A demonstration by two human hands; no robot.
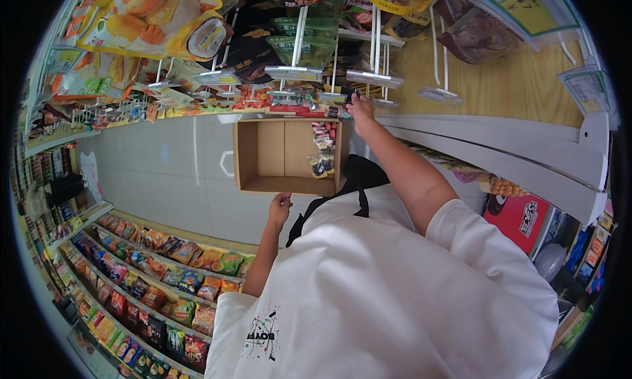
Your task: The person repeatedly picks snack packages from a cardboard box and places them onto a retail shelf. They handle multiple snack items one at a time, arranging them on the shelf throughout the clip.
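My right hand [362, 113] is raised at the lower rack of hanging snacks, with a small dark item [357, 93] at its fingertips. Below and left of it is an open cardboard box [270, 186]. Small pink-wrapped pieces [323, 132] and small clear packets with dark contents [322, 165] lie along the box's right side. My left hand [280, 211] is beside the near rim of the box, its fingers curled. Whether it touches the rim or holds anything cannot be told.
Bagged snacks [148, 21] hang from metal hooks with price tags [294, 73] across the top. A grey shelf edge [518, 156] runs along the right. Tiered shelves of snack bags [153, 297] stand at lower left, beyond the grey tiled floor [168, 181].
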